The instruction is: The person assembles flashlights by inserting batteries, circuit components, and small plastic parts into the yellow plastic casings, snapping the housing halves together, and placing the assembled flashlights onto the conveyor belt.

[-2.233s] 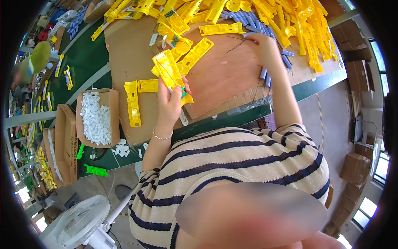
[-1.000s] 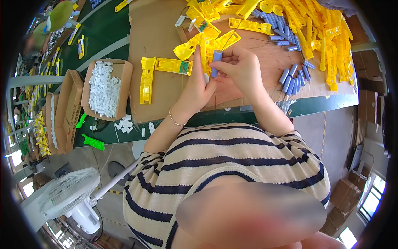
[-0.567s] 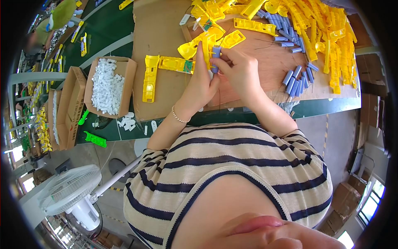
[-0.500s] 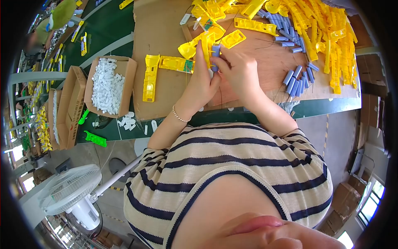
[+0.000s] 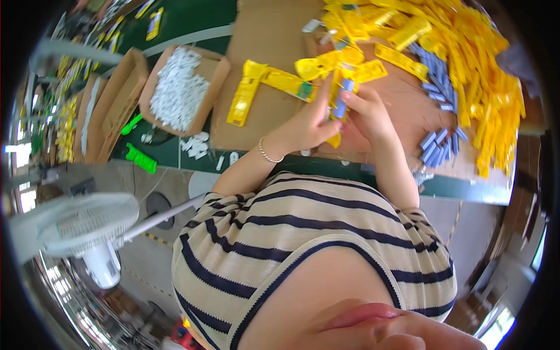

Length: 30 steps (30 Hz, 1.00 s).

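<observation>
Fingers of the left hand [image 5: 306, 125] are curling snugly around a yellow plastic housing [image 5: 336, 87], gripping it upright at the upper centre of the frame. Just right of it, the right hand [image 5: 368, 114] is pinching a blue-grey cylindrical cell [image 5: 342, 98] between thumb and fingertips, narrowly spread, pressing it against the housing. Both are hovering over the brown board [image 5: 402, 99]. More loose cells [image 5: 434, 146] are lying at right, and a cardboard box of white parts [image 5: 178, 87] is sitting at upper left.
</observation>
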Tool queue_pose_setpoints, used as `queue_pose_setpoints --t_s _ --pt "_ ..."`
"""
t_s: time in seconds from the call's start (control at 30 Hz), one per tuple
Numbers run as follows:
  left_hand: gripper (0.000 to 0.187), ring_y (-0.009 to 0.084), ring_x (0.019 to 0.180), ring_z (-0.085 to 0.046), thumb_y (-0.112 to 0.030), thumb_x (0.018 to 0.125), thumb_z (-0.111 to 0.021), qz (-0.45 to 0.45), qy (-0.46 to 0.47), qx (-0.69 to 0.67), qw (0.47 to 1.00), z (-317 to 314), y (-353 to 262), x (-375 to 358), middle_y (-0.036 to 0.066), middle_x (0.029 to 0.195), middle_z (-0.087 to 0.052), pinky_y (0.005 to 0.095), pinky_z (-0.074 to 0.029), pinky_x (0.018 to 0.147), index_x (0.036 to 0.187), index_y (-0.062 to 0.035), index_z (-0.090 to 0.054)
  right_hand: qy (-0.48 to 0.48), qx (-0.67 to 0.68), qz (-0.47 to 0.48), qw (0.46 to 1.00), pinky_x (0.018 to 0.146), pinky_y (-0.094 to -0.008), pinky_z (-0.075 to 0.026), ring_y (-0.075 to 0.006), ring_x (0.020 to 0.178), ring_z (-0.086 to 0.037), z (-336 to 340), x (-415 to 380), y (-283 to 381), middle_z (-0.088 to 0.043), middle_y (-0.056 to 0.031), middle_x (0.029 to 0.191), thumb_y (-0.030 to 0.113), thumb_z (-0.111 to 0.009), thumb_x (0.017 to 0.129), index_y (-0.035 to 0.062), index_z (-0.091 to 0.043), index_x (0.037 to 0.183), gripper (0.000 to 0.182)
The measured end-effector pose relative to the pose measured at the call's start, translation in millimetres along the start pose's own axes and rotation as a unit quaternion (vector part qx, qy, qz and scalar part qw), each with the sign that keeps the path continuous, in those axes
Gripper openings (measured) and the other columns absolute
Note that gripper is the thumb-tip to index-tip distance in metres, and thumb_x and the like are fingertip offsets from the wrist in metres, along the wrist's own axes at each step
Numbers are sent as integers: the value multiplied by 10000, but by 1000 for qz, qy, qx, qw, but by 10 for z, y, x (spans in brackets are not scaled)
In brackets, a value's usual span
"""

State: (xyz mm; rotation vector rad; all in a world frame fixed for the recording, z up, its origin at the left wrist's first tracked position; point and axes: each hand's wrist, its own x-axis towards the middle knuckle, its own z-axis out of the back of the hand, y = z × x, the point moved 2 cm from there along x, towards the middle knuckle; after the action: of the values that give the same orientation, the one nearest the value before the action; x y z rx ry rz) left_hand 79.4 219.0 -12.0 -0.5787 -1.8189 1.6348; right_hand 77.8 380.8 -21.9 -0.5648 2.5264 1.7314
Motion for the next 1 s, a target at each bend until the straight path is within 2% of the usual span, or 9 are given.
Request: queue_pose_setpoints --t_s 0.1,0.13,0.2,0.3,0.37,0.47,0.67,0.83,1.0 --pt "858 213 1052 -595 -40 854 -552 50 51 191 979 194 -189 -141 160 1369 -407 310 -497 843 1498 -96 12 -95 -120 59 986 796 -266 -460 -123 893 -596 17 -20 -49 -651 -73 957 172 -591 909 -46 -602 1085 281" --pt "899 198 963 -631 -86 846 -612 90 63 165 980 341 -302 -195 177 1251 -519 301 -499 815 1499 -107 4 -106 -84 78 988 796 -271 -463 -129 891 -599 34 -21 -16 -651 -78 964 162 -582 913 -53 -600 1075 270" --pt "589 163 873 -644 -88 867 -592 91 -100 221 966 846 -282 -389 118 1081 -625 282 -501 764 1402 -97 -348 -122 -55 101 986 801 -283 -468 -144 892 -606 153 -40 24 -651 -93 978 150 -570 919 -63 -597 1058 256" --pt "249 206 808 -661 -118 865 -603 75 -344 403 845 1784 -404 -685 87 941 -669 298 -504 734 1102 -58 -650 -114 -53 114 986 829 -321 -478 -194 914 -618 303 -68 25 -645 -130 1004 160 -557 928 -78 -576 1069 277" --pt "249 281 845 -651 -154 824 -647 174 -303 578 738 2442 -189 -933 136 969 -654 330 -500 757 1050 -53 -671 -80 -21 114 990 866 -373 -490 -254 945 -629 272 -82 40 -634 -170 1030 187 -545 938 -94 -538 1119 334" --pt "268 321 888 -622 -173 799 -660 218 -205 616 729 2818 61 -1045 148 974 -644 359 -489 787 1047 -70 -678 -85 4 90 992 813 -337 -481 -208 885 -618 216 -29 -54 -639 -142 989 165 -581 921 -83 -574 1053 281" --pt "179 272 846 -613 -220 791 -669 156 -119 686 700 2851 -22 -931 94 893 -617 366 -497 745 923 -109 -717 -103 -72 86 988 772 -278 -470 -148 827 -606 79 -47 -58 -654 -95 923 123 -609 893 -79 -620 985 222" --pt "125 247 811 -622 -186 802 -663 124 -182 626 748 2829 -3 -991 96 860 -633 342 -500 715 847 -76 -703 -101 -136 76 983 836 -357 -489 -238 919 -629 272 -135 -33 -647 -160 986 124 -572 907 -85 -578 1063 261" --pt "135 187 747 -644 -147 766 -709 153 -301 479 810 2816 -18 -1077 84 823 -671 300 -507 676 816 -33 -657 -103 -115 69 986 820 -343 -487 -227 900 -625 307 -195 -18 -648 -150 969 134 -570 907 -76 -587 1046 253"
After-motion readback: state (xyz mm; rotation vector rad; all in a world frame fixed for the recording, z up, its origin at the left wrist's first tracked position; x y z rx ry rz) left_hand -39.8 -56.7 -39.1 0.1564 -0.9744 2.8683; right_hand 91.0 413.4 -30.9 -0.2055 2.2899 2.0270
